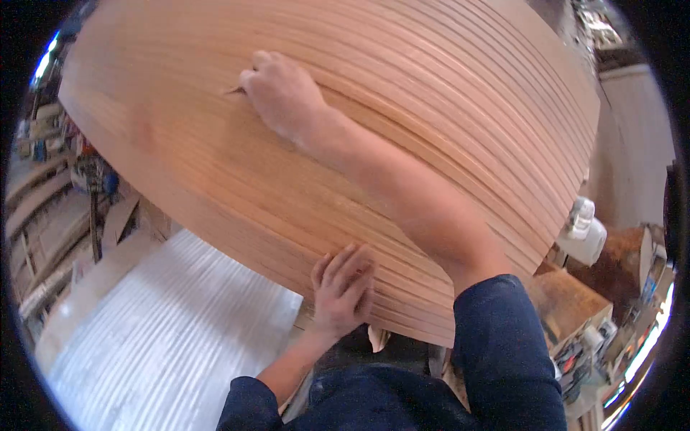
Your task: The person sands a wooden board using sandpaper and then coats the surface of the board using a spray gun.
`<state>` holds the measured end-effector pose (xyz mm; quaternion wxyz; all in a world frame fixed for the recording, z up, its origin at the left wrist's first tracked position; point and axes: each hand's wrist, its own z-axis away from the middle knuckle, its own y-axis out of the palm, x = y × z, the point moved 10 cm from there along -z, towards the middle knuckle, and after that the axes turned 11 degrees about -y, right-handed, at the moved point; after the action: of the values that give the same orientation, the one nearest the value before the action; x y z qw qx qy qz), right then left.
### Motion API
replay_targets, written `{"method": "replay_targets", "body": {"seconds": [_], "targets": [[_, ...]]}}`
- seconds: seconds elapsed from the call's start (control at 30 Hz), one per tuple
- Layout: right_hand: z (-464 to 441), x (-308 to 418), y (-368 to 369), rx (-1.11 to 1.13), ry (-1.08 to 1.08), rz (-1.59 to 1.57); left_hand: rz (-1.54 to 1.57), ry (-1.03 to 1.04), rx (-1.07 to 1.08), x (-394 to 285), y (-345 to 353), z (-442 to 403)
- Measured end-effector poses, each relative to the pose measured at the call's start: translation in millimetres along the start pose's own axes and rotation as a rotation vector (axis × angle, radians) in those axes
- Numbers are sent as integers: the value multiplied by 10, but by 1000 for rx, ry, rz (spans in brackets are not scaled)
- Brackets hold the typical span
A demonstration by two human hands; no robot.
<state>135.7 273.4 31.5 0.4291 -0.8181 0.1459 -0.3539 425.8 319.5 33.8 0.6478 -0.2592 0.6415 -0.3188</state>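
A large wooden panel [215, 165], with long parallel grooves over much of its face, fills the middle of the head view. My right hand [284, 90] is closed and presses on its far left part. A thin brown tip [233, 90], like the corner of a piece of sandpaper, sticks out from under those fingers; the rest is hidden. At the panel's near edge rests my left hand [343, 287], fingers apart and slightly bent on the wood, with nothing visible in it. Just below it shows a small pale curled piece [378, 337].
Lower left lies a pale ribbed sheet [180, 316]. Stacked timber [50, 208] and tools crowd the left side. On the right are a white plastic jug [583, 233], a wooden block [571, 305] and scattered small tools [582, 355].
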Motion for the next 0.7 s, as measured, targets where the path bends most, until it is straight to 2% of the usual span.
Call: {"method": "replay_targets", "body": {"seconds": [0.03, 0.07, 0.13, 0.2, 0.23, 0.3, 0.33, 0.4, 0.5, 0.53, 0.63, 0.7], "targets": [[124, 11, -120, -79, -21, -88, 3, 24, 18, 86, -46, -24], [266, 31, -255, -156, -50, -170, -58, 9, -61, 258, -212, -74], [1090, -84, -757, -143, 1, -247, -161, -8, -170, 566, -595, -227], [2031, -270, -1314, -50, 145, -284, -255, -42, -217, 853, -902, -438], [2409, -349, -1588, 94, 284, -190, -304, -82, -232, 984, -977, -483], [3118, -630, -1767, 21, 506, -451, -291, -83, -238, 1092, -961, -536], [3183, -608, -1831, 91, 474, -343, -283, -72, -243, 1103, -955, -546], [3024, -502, -1807, 127, 341, -212, -308, -65, -237, 1036, -937, -569], [1911, -392, -1289, 16, 16, -181, -351, -65, -232, 1034, -937, -597], [1568, -410, -974, -40, 31, -263, -358, -81, -228, 1071, -939, -610], [777, -125, -599, -315, -145, -15, -368, -79, -229, 1119, -959, -589], [1073, -124, -738, -277, -137, -29, -357, -74, -206, 1120, -968, -597]]}}
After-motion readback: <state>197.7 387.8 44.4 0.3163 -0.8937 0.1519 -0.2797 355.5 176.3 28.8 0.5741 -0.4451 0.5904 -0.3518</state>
